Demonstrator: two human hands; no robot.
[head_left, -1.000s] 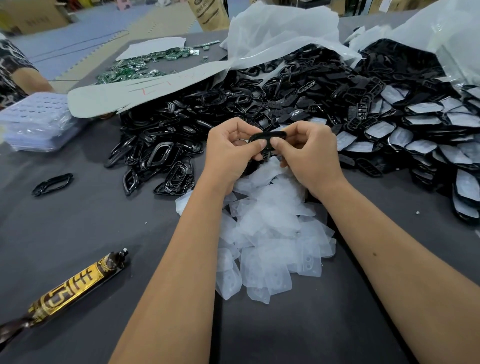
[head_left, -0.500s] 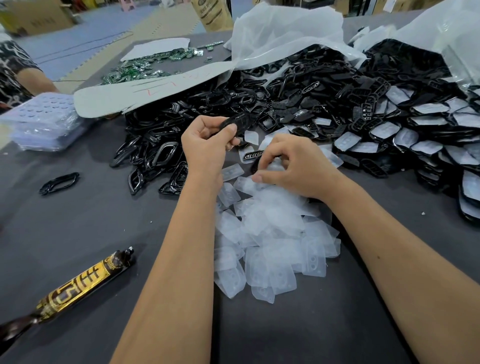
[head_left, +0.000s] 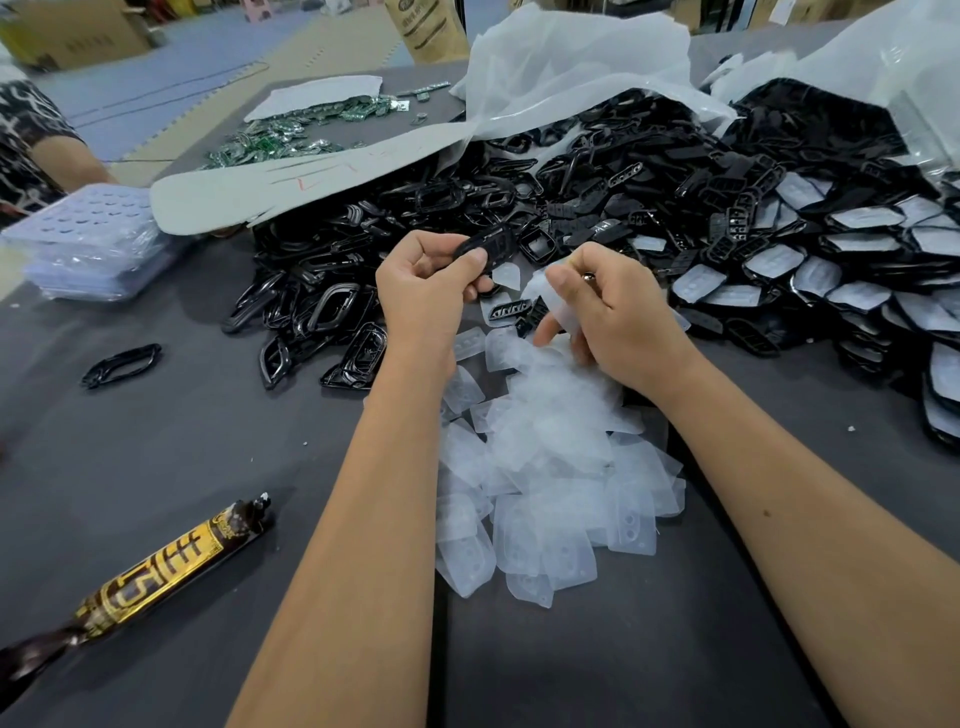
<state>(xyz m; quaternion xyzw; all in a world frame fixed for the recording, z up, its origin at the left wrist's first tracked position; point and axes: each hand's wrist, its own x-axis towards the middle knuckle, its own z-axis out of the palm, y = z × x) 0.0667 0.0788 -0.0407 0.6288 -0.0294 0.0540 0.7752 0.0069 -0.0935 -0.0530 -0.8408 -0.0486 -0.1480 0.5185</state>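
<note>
While my left hand (head_left: 423, 291) pinches a black key shell (head_left: 485, 244) above the clear pad pile (head_left: 545, 457), my right hand (head_left: 613, 312) apparently pinches one translucent pad (head_left: 550, 296), fingers curled.

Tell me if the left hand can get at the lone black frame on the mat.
Probably yes. The lone black frame lies uncovered on the grey mat, off to the side of the left hand. That hand grips a black key shell, though, so it must drop that first.
</note>
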